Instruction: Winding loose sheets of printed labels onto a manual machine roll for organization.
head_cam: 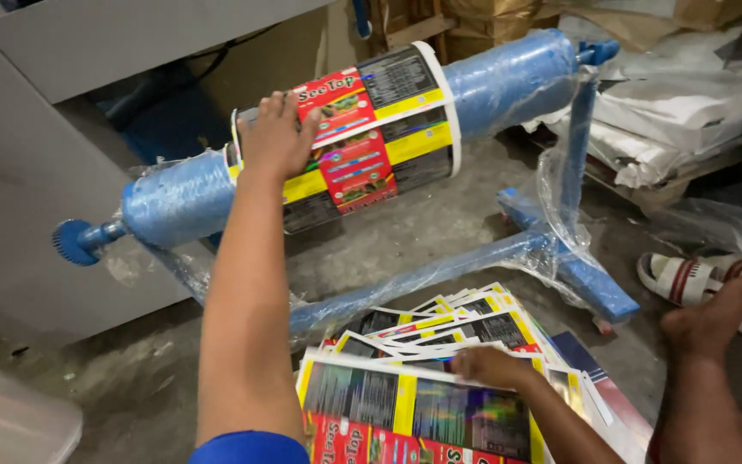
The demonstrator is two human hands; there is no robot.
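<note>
The left hand [275,137] lies flat, fingers spread, on the roll of printed labels [371,129]. This roll sits on a blue film-wrapped roller [508,77] at the far side. The right hand [489,364] rests on the near stack of printed sheets [388,404] on the floor; whether it grips one cannot be told. Another hand [719,309] rests right, near a sandal [689,279]. The step looks like steadying the roll; turning it would need a firmer hold.
</note>
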